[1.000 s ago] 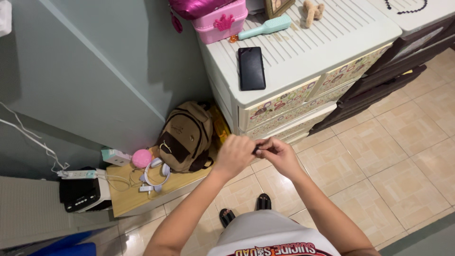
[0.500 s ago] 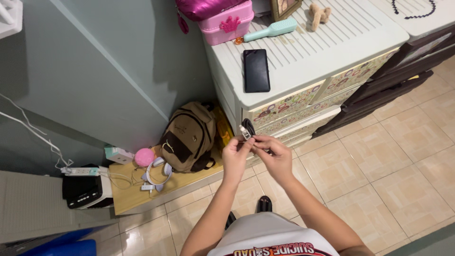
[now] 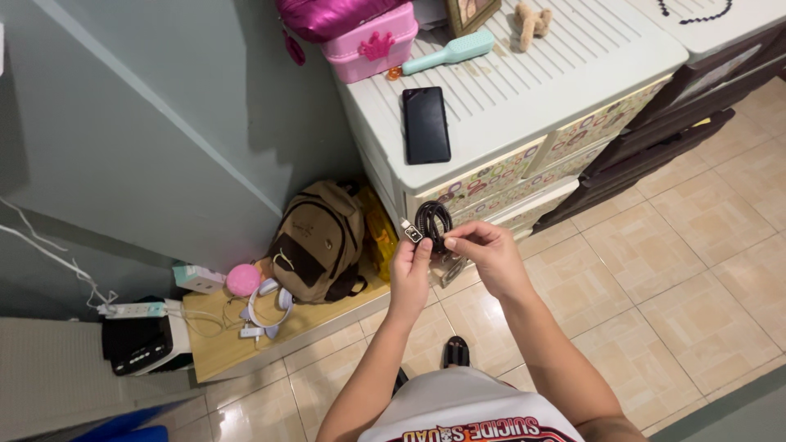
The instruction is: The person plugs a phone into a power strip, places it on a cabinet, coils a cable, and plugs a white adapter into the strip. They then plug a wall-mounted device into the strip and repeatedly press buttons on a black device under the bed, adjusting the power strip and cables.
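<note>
I held a coiled black cable at the centre of the frame, my left hand pinching its silver plug and my right hand gripping the coil, a black phone lying above on the white drawer unit.

I see even, bright indoor light; soft shadow on the grey-green painted wall; wide-angle bending at edges; focus sharp throughout.

Bare forearms, white printed shirt — black sandals
</note>
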